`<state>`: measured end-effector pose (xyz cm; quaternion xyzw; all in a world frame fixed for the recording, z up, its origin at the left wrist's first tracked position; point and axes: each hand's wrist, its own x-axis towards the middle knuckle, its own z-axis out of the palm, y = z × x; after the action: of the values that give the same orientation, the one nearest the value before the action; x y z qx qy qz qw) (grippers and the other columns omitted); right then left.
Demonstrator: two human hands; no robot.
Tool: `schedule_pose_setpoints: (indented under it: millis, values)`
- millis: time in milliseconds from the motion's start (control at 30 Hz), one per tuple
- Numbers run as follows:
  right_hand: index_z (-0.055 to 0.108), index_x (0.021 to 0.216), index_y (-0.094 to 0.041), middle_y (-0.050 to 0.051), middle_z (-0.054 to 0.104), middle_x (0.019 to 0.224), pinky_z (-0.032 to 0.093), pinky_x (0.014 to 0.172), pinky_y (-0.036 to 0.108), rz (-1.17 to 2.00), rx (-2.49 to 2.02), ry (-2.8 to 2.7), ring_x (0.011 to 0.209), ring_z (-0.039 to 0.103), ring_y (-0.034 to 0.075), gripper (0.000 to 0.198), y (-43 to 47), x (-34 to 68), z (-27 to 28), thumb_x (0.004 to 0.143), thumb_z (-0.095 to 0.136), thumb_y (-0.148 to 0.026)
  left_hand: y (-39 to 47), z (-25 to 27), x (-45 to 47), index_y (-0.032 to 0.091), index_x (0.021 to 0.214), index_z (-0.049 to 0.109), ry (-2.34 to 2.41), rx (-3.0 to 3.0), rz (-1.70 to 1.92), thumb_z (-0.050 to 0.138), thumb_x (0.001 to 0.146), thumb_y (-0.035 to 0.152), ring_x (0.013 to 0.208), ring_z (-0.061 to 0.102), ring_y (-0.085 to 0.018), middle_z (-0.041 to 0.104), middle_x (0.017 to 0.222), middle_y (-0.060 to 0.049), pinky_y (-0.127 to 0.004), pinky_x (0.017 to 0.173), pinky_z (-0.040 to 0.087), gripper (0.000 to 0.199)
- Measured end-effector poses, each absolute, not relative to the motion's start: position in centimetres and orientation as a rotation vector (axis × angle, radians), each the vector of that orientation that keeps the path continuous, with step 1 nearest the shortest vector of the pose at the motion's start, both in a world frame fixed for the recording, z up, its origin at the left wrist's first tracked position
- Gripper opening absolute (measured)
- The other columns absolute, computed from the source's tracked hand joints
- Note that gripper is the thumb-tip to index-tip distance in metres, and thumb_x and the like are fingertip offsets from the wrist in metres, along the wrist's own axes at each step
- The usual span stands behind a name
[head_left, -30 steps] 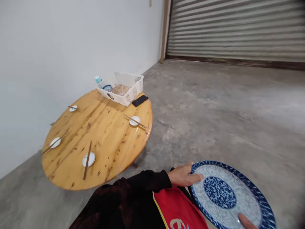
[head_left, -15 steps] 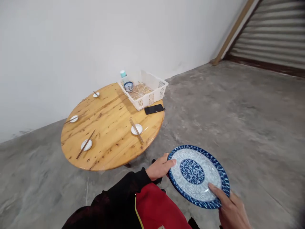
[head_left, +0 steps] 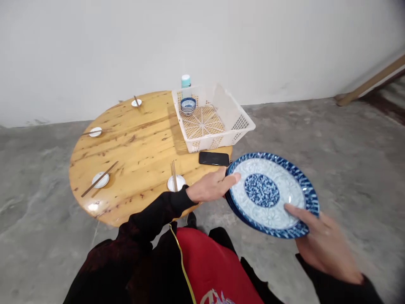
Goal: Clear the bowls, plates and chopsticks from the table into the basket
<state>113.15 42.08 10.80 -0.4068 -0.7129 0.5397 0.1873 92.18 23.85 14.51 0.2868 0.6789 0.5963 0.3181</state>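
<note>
A blue-and-white patterned plate (head_left: 253, 162) is held out over the floor at the table's right, with the dark rim of at least one more plate showing beneath its left edge. My left hand (head_left: 213, 184) grips the left rim, thumb on top and fingers hidden below. On the right rim, my right hand (head_left: 322, 236) is closed the same way, its thumb resting on the glossy face; this hand is slightly blurred. Closest to my left hand on the table is a small white dish (head_left: 181, 182) with chopsticks (head_left: 174, 171) laid across it.
The round wooden table (head_left: 136, 147) bears several white dishes with chopsticks. At its back right stands a white plastic basket (head_left: 209, 141) holding stacked bowls (head_left: 188, 106). A light-blue-topped bottle (head_left: 186, 81) is behind the basket, and a black phone (head_left: 214, 158) lies before it.
My view has turned right-to-left and come nearer the table. Both hands have raised the plates in the view, and a lower plate rim now shows under the top one.
</note>
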Motion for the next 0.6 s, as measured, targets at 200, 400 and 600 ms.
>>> schedule_pose_setpoints:
  millis: [200, 400, 600]
  values:
    - [0.074, 0.081, -0.022, 0.008, 0.078, 0.1, 0.067, 0.07, 0.036, 1.944, -1.009, -1.688, 0.091, 0.076, 0.031, 0.025, 48.3, 100.2, 17.2, 0.059, 0.085, -0.029, 28.1, 20.5, 84.7, 0.02, 0.079, 0.052, 1.825, 0.828, 1.51, 0.053, 0.106, 0.052, 0.08, 0.064, -0.017, 0.063, 0.079, -0.001, -0.031, 0.079, 0.057, 0.042]
    - [0.074, 0.09, -0.012, 0.007, 0.074, 0.092, 0.06, 0.063, 0.026, 2.118, -0.765, -1.812, 0.082, 0.07, 0.019, 0.018, 54.6, 84.9, 18.8, 0.078, 0.066, -0.001, 33.1, 19.7, 76.1, 0.018, 0.082, 0.053, 1.875, 0.503, 1.779, 0.043, 0.112, 0.039, 0.07, 0.061, -0.012, 0.06, 0.074, 0.0, -0.031, 0.077, 0.06, 0.038]
    - [0.068, 0.09, -0.008, 0.006, 0.071, 0.089, 0.062, 0.081, 0.042, 2.307, -0.806, -2.067, 0.079, 0.065, 0.015, 0.015, 59.2, 73.2, 14.2, 0.089, 0.059, 0.005, 37.0, 14.2, 69.5, 0.017, 0.088, 0.056, 1.907, -0.114, 1.91, 0.053, 0.106, 0.032, 0.07, 0.065, -0.013, 0.057, 0.071, 0.003, -0.034, 0.081, 0.061, 0.023]
